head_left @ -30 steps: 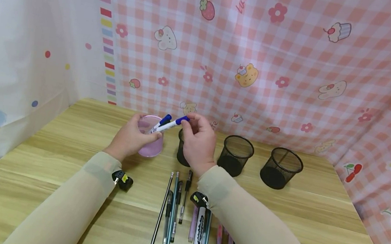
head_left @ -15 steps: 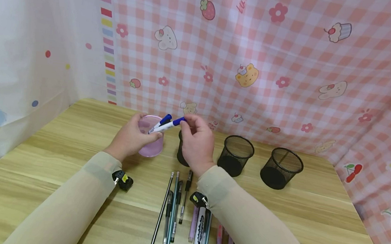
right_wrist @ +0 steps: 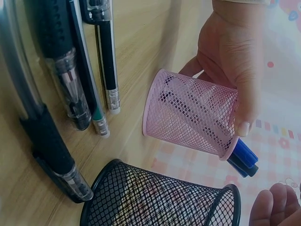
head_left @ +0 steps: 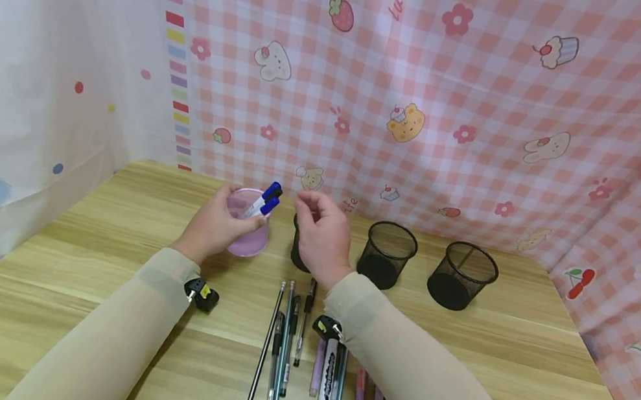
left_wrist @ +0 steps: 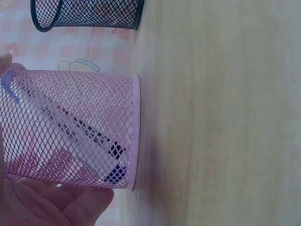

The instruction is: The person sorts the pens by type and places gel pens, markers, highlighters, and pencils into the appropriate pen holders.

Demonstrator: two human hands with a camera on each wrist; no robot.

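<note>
My left hand (head_left: 213, 226) holds the pink mesh pen cup (head_left: 248, 244) by its side, thumb near the rim, as the right wrist view also shows. Several whiteboard markers (head_left: 270, 205) with blue and black caps lean inside the cup, their ends sticking out above the rim. Through the mesh in the left wrist view, their white barrels (left_wrist: 91, 134) run slantwise to the bottom. My right hand (head_left: 325, 236) hovers just right of the caps, apart from them, fingers loosely bent with nothing between them. It partly hides a black mesh cup (head_left: 299, 250).
Two more black mesh cups (head_left: 387, 256) stand to the right, the farthest being the rightmost cup (head_left: 461, 277). Nearer on the wooden table (head_left: 210, 358) lie several gel pens (head_left: 273, 371), pencils (head_left: 264, 347) and a thick pale marker (head_left: 326, 378). A checked cloth (head_left: 364, 68) hangs behind.
My right hand has let go of a blue-capped marker, which now leans in the pink cup beside the others. My left hand has stayed on the cup.
</note>
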